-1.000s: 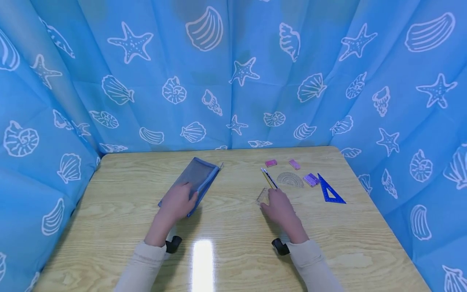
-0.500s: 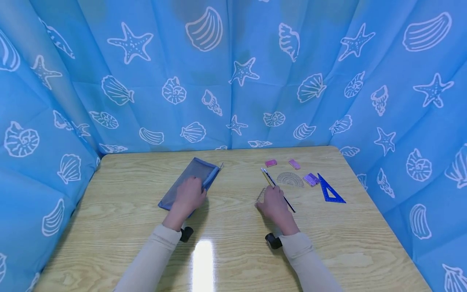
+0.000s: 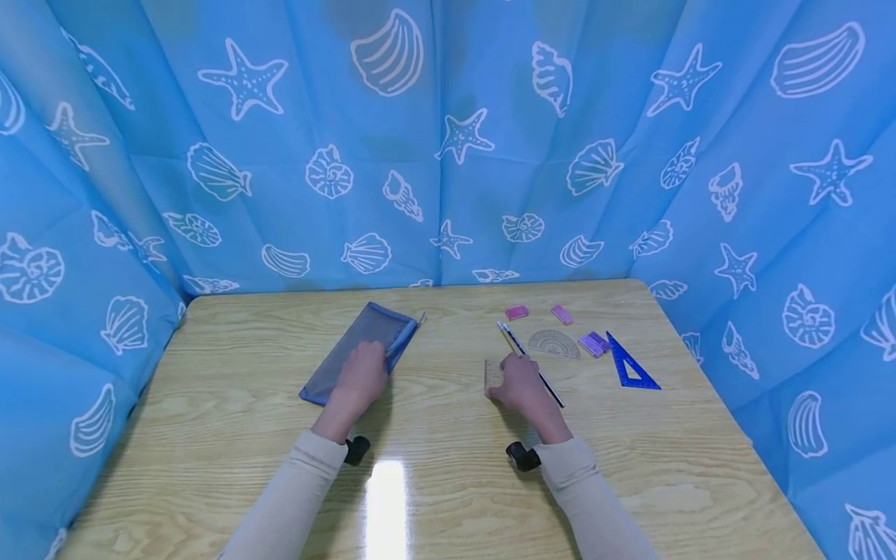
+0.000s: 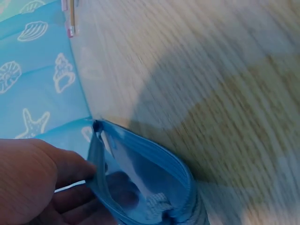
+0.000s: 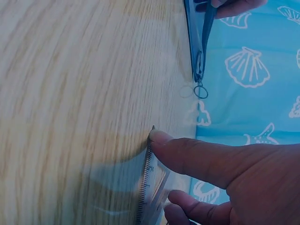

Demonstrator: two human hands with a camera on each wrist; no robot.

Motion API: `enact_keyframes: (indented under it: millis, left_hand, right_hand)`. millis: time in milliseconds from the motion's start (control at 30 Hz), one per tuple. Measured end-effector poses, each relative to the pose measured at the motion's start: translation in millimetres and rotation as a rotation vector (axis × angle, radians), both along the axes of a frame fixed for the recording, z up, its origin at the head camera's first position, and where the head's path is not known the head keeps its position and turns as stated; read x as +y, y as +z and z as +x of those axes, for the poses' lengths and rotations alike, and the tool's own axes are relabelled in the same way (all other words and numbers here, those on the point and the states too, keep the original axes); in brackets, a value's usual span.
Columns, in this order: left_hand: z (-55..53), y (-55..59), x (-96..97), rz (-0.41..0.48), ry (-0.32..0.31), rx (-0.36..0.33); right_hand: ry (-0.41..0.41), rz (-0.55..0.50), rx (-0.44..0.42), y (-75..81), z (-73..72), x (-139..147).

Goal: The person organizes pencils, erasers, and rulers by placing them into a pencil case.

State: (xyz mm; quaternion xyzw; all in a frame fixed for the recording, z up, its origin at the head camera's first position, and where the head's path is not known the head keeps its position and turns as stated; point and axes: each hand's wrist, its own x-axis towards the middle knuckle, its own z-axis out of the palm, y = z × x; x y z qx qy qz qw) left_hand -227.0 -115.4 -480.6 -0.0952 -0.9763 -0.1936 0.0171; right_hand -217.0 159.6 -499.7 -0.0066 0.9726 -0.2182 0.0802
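Note:
My left hand (image 3: pixel 362 373) pinches one lip of a blue mesh zip pouch (image 3: pixel 336 359) lying on the left half of the table. In the left wrist view the pouch's zipped mouth (image 4: pixel 161 157) gapes, thumb outside and fingers showing behind the mesh. My right hand (image 3: pixel 525 385) grips a clear plastic set square (image 3: pixel 491 376) by its edge. The right wrist view shows the thumb on the set square's graduated side (image 5: pixel 146 183), tilted up on edge, with fingers behind it. Just beyond the right hand lie pencils (image 3: pixel 513 337), partly covered by it.
On the right side of the wooden table (image 3: pixel 448 467) lie a clear protractor (image 3: pixel 554 343), two pink erasers (image 3: pixel 516 312), a small purple block (image 3: pixel 593 344) and a blue set square (image 3: pixel 632 367). A blue shell-print curtain (image 3: pixel 420 155) hangs behind.
The left hand has moved up and right along the pouch to its zipped edge and lifted the lip. The right hand has shifted slightly left, and the clear set square is now raised in its grip.

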Motion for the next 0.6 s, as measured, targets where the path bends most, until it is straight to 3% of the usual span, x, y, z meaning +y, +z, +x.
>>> enact_keyframes:
  millis: [467, 600]
  left_hand:
    - [-17.0, -2.5, -18.7, 0.194, -0.008, -0.155]
    - [-25.3, -3.3, -28.9, 0.303, -0.03, -0.217]
  right_hand:
    - [0.034, -0.029, -0.005, 2.9, -2.9, -1]
    - [0.039, -0.017, -0.001, 4.1, -2.8, -2]
